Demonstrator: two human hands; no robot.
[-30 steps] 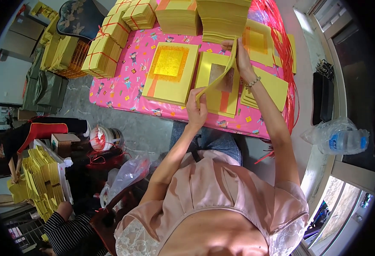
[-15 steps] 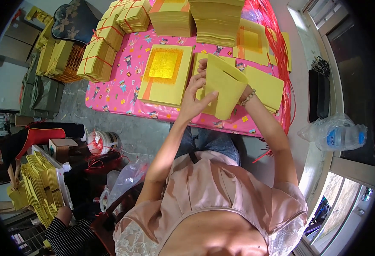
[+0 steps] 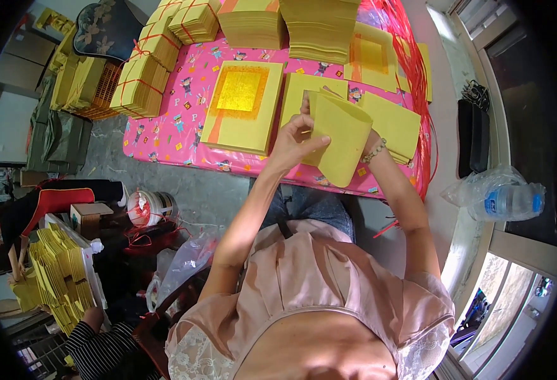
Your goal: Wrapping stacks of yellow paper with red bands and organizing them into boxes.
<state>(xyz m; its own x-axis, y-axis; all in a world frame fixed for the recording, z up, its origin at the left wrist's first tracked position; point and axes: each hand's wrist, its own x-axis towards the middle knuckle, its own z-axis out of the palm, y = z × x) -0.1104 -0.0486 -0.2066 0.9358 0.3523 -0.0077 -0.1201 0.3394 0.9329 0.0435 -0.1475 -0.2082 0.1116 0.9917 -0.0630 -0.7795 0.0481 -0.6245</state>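
Both my hands hold a bent bundle of yellow paper sheets (image 3: 343, 133) above the near edge of the pink-covered table (image 3: 164, 149). My left hand (image 3: 299, 140) is closed on its left side, with the thumb on the front and fingertips at the far edge. Behind the right side is my right hand (image 3: 373, 145), its fingers hidden by the paper and a bead bracelet on the wrist. Under the bundle lies a plain yellow paper pile (image 3: 294, 95). To the left is a paper stack with a gold foil square (image 3: 243, 101); to the right, another plain stack (image 3: 392, 123).
Tall yellow paper stacks (image 3: 320, 28) and red-tied bundles (image 3: 140, 85) stand along the far and left sides. Red plastic strings (image 3: 418, 95) hang over the right edge. A water bottle (image 3: 513, 204) is by the window. At left, another person (image 3: 50, 202) handles folded yellow paper (image 3: 63, 272).
The paper bundle has shifted slightly right and toward me, and its curled top has flattened. My left fingers have bent more at its left edge. The view has shifted slightly.
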